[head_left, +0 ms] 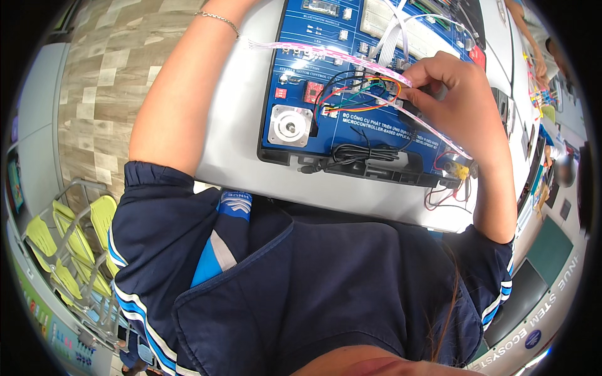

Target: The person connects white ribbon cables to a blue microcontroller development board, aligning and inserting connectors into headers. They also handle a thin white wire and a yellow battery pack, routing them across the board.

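My right hand is closed over a blue circuit training board, thumb and forefinger pinched on a pink-and-white ribbon cable. From the pinch, the cable runs left across the board and past its left edge; a paler strand slants down to the lower right. Just below the fingers loop thin red, yellow, green and black wires. A square silver stepper motor sits at the board's near left corner. My left forearm, with a chain bracelet, reaches up out of the top edge, so the left hand is outside the picture.
A white ribbon cable rises by the white breadboard. A bundled black cable lies along the board's near edge. At its right corner is a small yellow motor with thin wires. Green chairs stand left; other people are far right.
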Demonstrator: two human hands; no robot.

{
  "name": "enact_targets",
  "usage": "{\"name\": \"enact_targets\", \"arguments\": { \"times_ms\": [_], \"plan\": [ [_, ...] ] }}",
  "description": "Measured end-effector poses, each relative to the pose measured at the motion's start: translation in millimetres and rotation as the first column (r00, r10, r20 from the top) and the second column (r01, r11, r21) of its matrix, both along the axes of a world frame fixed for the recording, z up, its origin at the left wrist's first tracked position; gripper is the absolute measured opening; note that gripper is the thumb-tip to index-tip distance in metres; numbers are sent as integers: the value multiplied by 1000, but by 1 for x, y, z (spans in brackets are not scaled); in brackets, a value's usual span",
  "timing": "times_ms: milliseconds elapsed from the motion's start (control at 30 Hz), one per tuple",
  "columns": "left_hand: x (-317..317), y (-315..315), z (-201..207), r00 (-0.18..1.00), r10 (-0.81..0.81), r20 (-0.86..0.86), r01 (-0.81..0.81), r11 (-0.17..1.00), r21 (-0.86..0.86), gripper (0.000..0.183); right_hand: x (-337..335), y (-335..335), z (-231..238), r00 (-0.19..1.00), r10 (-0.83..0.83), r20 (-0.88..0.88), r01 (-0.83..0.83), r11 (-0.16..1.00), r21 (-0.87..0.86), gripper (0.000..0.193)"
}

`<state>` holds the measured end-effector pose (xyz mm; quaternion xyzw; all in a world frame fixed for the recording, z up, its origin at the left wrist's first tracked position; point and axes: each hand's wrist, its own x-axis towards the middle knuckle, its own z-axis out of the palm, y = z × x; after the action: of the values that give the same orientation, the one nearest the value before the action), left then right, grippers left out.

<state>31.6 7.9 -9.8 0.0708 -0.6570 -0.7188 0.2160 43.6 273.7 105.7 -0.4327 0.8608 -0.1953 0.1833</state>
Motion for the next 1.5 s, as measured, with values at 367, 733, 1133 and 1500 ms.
{"name": "enact_targets", "arguments": {
  "times_ms": [367, 733, 1133, 1500],
  "plan": [
    [1, 0, 1, 1000, 13, 4, -13, 1000, 0, 16, 9, 9, 4, 995, -60, -79, 56, 997, -51, 13],
    [6, 3, 11, 995, 31, 94, -31, 1000, -1, 16, -1, 26, -5, 962, -143, 233, 187, 966, -178, 9],
    [5, 1, 8, 997, 28, 78, -27, 1000, -16, 15, -7, 29, -8, 956, -170, 238, 223, 951, -216, 10],
    [4, 2, 7, 997, 21, 73, -21, 1000, 4, 14, -2, 32, -12, 942, -167, 292, 243, 939, -245, 12]
  ]
}}
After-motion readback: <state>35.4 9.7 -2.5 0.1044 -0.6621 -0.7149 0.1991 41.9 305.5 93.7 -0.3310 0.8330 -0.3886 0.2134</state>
